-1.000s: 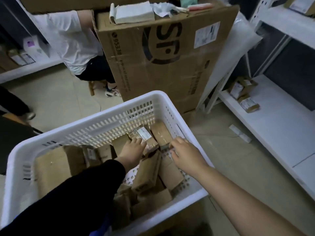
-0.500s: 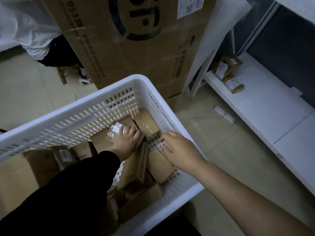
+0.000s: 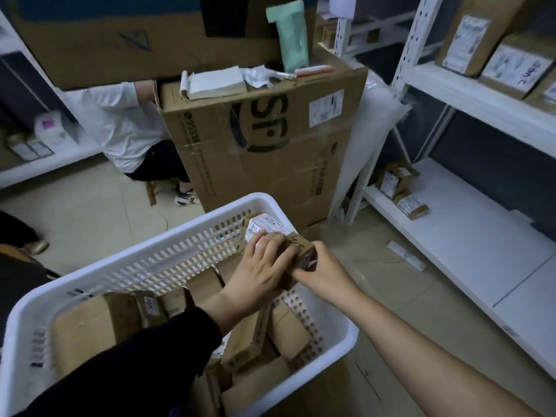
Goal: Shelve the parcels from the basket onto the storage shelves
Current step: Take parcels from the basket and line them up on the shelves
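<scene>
A white slotted basket (image 3: 168, 260) in front of me holds several brown cardboard parcels (image 3: 246, 335). Above its far right corner both hands hold small parcels lifted out of it. My left hand (image 3: 261, 266) lies over a brown parcel (image 3: 296, 242) with handwriting on top and a white-labelled parcel (image 3: 264, 225) beyond it, fingers curled on them. My right hand (image 3: 323, 270) grips the right end of the brown parcel. White storage shelves (image 3: 451, 236) stand at the right; the low shelf carries a few small parcels (image 3: 397, 188).
A tall cardboard box (image 3: 270, 152) stands behind the basket with a notepad and papers on top. A seated person in a white shirt (image 3: 126, 127) is at the left behind it. Upper right shelf holds larger parcels (image 3: 505, 52). A white power strip (image 3: 406, 258) lies on the floor.
Both hands were down among the parcels in the basket; now they have risen above its far right corner, holding small parcels. The view has tilted up.
</scene>
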